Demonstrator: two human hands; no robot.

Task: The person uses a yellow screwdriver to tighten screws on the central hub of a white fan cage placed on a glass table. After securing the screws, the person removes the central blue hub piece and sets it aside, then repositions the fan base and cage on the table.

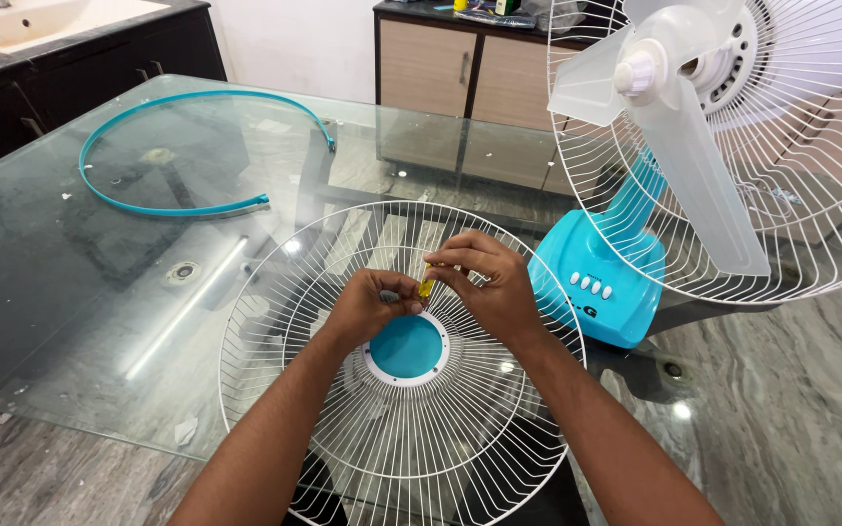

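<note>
Across the left and middle of the frame lies one glass counter point(70, 253), bearing the loose parts where both hands can reach them. At the right stands one table fan point(704, 146), its turquoise base point(601, 287) resting on the counter's edge and its pale blades bare, since only the rear grille is on it. In the lower middle one white front grille point(392, 429) lies flat with its turquoise hub point(406, 348) up, directly under the hands, a steady bed to work over. At the upper left one turquoise rim band point(187, 146) lies open-ended, set well apart from the grille. Above the hub, the left hand point(370, 307) and the right hand point(489, 282) meet, fingers pinched narrow on one small yellow piece point(426, 285); what kind of piece it is I cannot tell.
</note>
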